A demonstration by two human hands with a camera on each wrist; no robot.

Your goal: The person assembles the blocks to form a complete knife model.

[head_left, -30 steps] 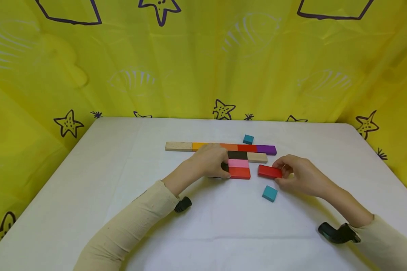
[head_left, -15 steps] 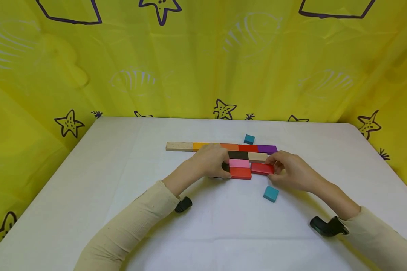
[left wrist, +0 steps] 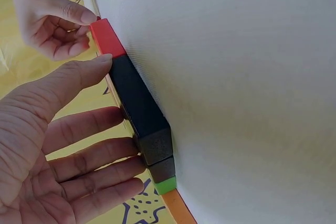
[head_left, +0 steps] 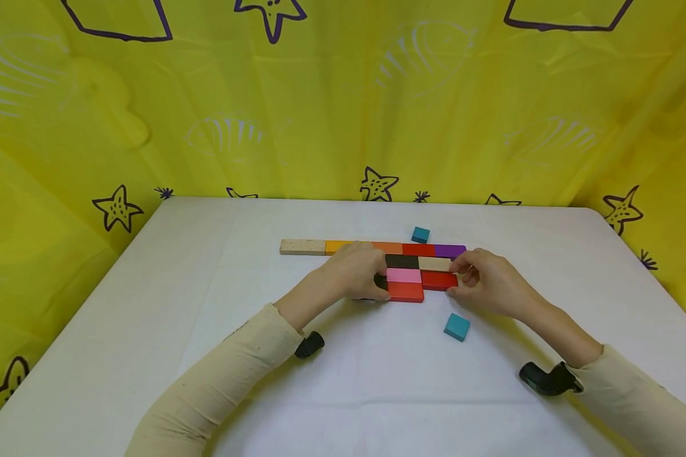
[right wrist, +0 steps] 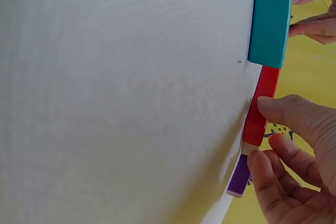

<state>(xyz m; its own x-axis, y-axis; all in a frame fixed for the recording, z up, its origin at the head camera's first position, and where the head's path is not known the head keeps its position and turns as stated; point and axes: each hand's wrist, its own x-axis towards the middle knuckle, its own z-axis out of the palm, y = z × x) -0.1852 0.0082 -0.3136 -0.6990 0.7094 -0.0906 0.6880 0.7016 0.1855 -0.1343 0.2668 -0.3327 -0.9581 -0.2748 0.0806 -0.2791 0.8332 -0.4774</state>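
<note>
In the head view my left hand (head_left: 351, 270) covers the left part of a flat layout of coloured wooden blocks. Its thumb and fingers hold a black block (left wrist: 137, 95), seen end-on in the left wrist view. Against that block's right end lies an orange-red block (head_left: 405, 292), with a pink block (head_left: 403, 275) behind it. My right hand (head_left: 491, 282) pinches a red block (head_left: 437, 280) by its right end, thumb on the near side. The red block lies right beside the pink one, in front of a plain wood block (head_left: 435, 264).
A back row runs from a plain wood block (head_left: 302, 247) to a purple block (head_left: 450, 251). One teal block (head_left: 457, 327) lies in front of the layout, another small teal block (head_left: 420, 235) behind it. A yellow curtain (head_left: 320, 95) hangs behind the white table (head_left: 343, 419).
My right hand has brought the red block leftward and slightly back, from apart to up against the pink and orange-red blocks. My left hand has stayed in place.
</note>
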